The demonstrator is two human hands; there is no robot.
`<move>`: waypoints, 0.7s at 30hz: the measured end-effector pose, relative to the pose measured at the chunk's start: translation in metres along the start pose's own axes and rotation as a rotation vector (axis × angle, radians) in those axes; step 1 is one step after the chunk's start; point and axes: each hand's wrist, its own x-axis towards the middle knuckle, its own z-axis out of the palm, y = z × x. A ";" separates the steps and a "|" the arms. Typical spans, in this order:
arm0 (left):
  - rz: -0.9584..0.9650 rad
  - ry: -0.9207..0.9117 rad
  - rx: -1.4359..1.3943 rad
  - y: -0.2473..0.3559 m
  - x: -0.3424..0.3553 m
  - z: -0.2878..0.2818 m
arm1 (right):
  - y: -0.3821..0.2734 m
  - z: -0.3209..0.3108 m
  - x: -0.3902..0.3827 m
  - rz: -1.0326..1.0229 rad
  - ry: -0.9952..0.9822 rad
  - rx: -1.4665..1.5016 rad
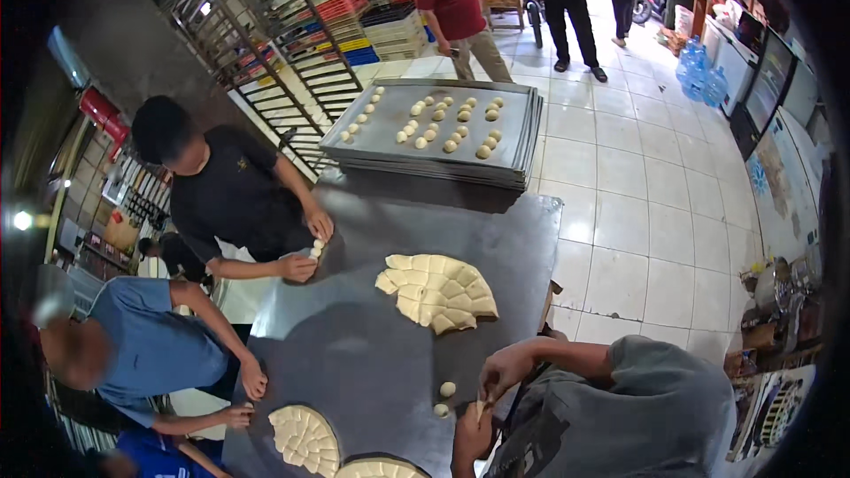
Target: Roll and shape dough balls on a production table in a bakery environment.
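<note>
My right hand [506, 370] comes in from the right, its fingers curled down toward my left hand [473, 434]. Between the two, a small pale piece of dough [480, 408] shows, pinched by the fingers and partly hidden. Just left of my hands, two round dough balls [448, 389] lie on the grey metal table [390, 389]. Farther off on the table rests a big flat slab of dough [438, 290], scored into many pieces. Another cut round of dough [305, 440] lies at the near left, beside a third round [381, 467] cropped by the lower edge.
Stacked metal trays [372, 146] with rows of dough balls stand at the table's far end. Across the table, a co-worker in black [235, 186] handles small dough balls [316, 250]; one in blue [159, 345] works nearer. Tiled floor [611, 212] lies right.
</note>
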 end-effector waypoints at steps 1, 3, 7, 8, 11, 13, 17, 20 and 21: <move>0.013 0.055 0.071 0.000 -0.001 0.003 | -0.002 -0.001 0.001 -0.011 0.008 -0.013; 0.020 0.105 0.042 0.013 0.001 0.005 | 0.008 0.013 0.023 -0.244 0.549 -0.224; 0.043 0.247 -0.037 0.033 0.010 0.008 | -0.030 0.034 0.027 0.085 0.455 -0.047; 0.049 0.278 0.088 0.033 0.008 0.010 | -0.042 0.026 0.018 0.140 0.326 -0.022; 0.061 0.355 0.478 0.029 0.012 0.011 | -0.066 -0.005 -0.002 0.300 -0.055 0.043; 0.033 0.280 0.324 0.054 0.011 0.009 | -0.010 -0.005 0.009 0.362 -0.418 0.114; 0.100 -0.005 0.058 0.112 -0.030 0.002 | -0.010 -0.012 -0.026 -0.006 -0.836 0.276; 0.137 -0.014 0.209 0.119 -0.046 -0.003 | 0.001 -0.047 -0.036 -0.412 -0.754 0.267; 0.080 0.027 0.143 0.117 -0.051 -0.005 | 0.004 -0.068 -0.037 -0.676 -0.511 0.204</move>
